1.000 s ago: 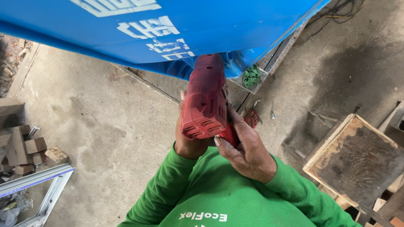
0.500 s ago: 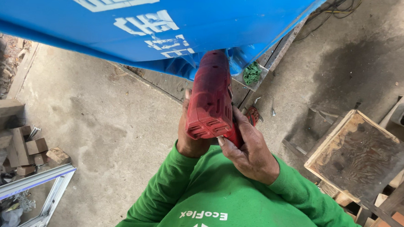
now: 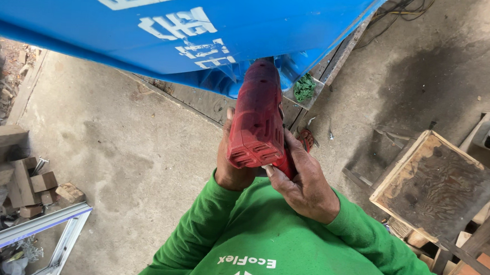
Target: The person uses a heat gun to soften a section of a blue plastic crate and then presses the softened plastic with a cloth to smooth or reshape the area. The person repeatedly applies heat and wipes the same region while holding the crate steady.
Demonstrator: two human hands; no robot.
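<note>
Containers: a shallow square wooden box (image 3: 435, 186) at right shows only its stained plywood floor; a small open tray (image 3: 303, 90) under the panel holds a green tangle.
Edges and room: the big blue panel with white markings (image 3: 252, 24) overhangs; bare concrete floor (image 3: 119, 147) lies open to the left.
Tool: red plastic power tool (image 3: 257, 118), nose tucked at the panel's lower edge.
Left hand (image 3: 232, 168): wrapped round the tool's rear.
Right hand (image 3: 304, 181): clasping its grip.
Around: wood offcuts (image 3: 27, 181), a pale metal frame (image 3: 29, 232).
</note>
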